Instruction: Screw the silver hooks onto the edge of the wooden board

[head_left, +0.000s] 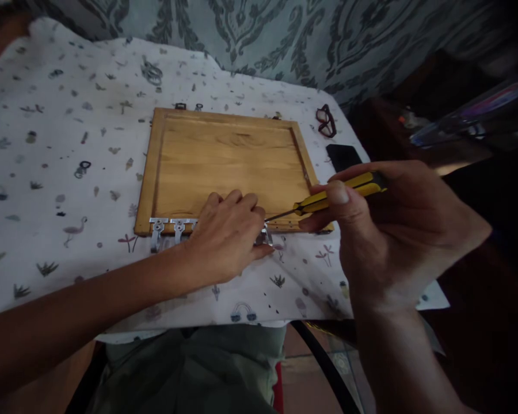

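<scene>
Right grip (328,198) closed around yellow-black screwdriver (341,194), right of centre; left grip (231,236) pressing metal bracket (265,234) at wooden panel (228,167), centre frame; its finger closure undetermined.

Flat on a patterned white cloth (90,86): one framed wooden panel (233,161). Along the near edge of the panel, toward its left corner: a row of metal brackets (157,233), partly covered by the left hand (228,238). Left hand placed palm down over the near edge, fingers on the wood, thumb at a shiny end bracket (265,236). In the right hand (380,236): a yellow-and-black screwdriver (319,202), gripped by the handle, tilted, tip at the end bracket; exact contact unclear. Right of the panel: glasses (326,122), with a black phone (343,157) nearer.
</scene>
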Demonstrator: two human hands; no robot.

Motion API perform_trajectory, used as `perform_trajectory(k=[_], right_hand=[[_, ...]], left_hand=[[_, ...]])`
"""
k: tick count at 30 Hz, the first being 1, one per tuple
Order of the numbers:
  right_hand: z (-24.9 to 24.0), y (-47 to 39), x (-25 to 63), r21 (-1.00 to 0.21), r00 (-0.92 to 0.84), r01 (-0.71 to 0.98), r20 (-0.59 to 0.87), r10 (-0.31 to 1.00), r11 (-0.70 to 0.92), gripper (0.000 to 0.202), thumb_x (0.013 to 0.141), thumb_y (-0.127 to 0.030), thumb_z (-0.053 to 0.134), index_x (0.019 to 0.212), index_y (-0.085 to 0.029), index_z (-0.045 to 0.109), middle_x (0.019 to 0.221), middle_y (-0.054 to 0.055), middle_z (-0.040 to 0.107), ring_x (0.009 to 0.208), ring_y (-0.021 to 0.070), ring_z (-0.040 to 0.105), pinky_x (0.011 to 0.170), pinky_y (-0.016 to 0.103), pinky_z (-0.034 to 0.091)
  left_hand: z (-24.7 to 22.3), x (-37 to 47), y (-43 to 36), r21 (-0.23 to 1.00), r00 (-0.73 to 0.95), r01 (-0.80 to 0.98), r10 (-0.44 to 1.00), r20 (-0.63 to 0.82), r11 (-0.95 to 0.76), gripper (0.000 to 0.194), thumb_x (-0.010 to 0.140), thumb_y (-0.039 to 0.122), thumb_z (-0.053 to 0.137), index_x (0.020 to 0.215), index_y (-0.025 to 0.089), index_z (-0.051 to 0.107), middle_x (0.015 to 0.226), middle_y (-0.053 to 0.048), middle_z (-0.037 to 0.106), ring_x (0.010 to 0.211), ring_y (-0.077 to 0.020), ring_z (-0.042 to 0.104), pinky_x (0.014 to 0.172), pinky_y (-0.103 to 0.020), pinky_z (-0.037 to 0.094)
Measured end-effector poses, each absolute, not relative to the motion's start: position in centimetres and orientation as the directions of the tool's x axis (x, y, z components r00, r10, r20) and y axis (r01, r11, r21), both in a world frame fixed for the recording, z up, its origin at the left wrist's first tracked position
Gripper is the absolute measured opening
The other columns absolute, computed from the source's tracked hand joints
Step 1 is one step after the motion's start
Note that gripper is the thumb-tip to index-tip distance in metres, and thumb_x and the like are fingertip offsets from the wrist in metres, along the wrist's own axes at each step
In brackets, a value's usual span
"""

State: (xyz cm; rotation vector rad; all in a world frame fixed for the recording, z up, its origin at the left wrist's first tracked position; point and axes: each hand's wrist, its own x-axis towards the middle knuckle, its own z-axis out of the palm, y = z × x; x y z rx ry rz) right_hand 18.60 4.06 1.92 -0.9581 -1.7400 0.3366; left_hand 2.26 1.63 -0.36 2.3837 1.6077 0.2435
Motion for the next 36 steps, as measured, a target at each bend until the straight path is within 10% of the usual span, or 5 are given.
perform_trajectory(k=[28, 36], right_hand=[[1.6, 5.4, 19.5, -0.738, -0.318, 0.283, 0.530, 0.786, 0.612, 0.021, 0.090, -0.040, 0.069, 0.109, -0.031, 0.070, 0.094, 0.002, 0.073, 0.079, 0.0199, 0.072, 0.063, 0.033, 0.056], [0.9, 6.0, 19.8, -0.774, -0.368, 0.277, 0.462, 0.807, 0.569, 0.024, 0.087, -0.036, 0.073, 0.108, -0.025, 0.071, 0.088, -0.001, 0.073, 0.062, 0.0126, 0.062, 0.057, 0.028, 0.052]], left_hand=[[-0.3, 2.2, 1.6, 0.308, 0.381, 0.879, 0.925, 0.006, -0.364, 0.041, 0.089, 0.052, 0.063, 0.105, 0.014, 0.068, 0.106, -0.012, 0.065, 0.110, -0.0330, 0.058, 0.088, -0.047, 0.046], [4.8, 0.1, 2.6, 0.599, 0.253, 0.731, 0.945, 0.207, -0.326, 0.024, 0.097, 0.033, 0.053, 0.112, 0.018, 0.064, 0.115, -0.006, 0.070, 0.106, -0.0214, 0.065, 0.088, -0.033, 0.050]])
